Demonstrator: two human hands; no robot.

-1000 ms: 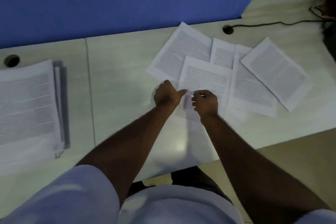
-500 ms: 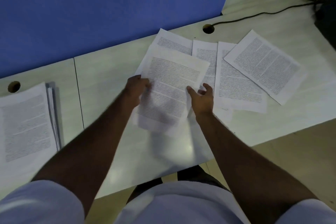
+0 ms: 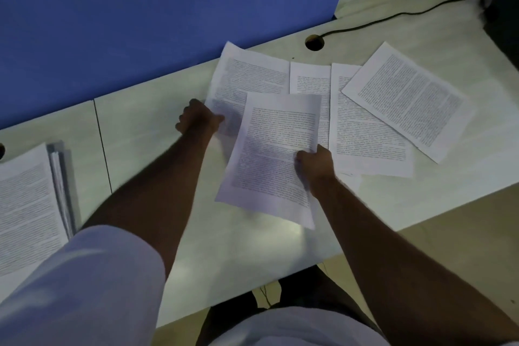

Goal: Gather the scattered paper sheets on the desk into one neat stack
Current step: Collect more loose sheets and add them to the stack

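Pale desk [image 3: 146, 121] runs below a blue partition [image 3: 140, 8], with a seam across its top on the left. Near the middle, the right hand [image 3: 316, 164] pinches the right edge of a printed sheet [image 3: 272, 157], thumb on its face, so the page hangs tilted over the desk's front part. The left hand [image 3: 198, 119] has its fingers curled at the left edge of a second sheet [image 3: 247, 76] lying flat behind the held one; whether it actually grips that sheet is blurred and I cannot tell. To the right, three more sheets lie overlapped: a narrow strip of one [image 3: 310, 78], a larger page [image 3: 365, 137] beside it, and an angled page [image 3: 407, 98] on top at the far right. At the desk's left edge sits a paper stack [image 3: 25, 205], its side edges fanned. A round cable hole [image 3: 314, 42] sits behind the sheets, with a black cable [image 3: 393, 17] running from it to the right.
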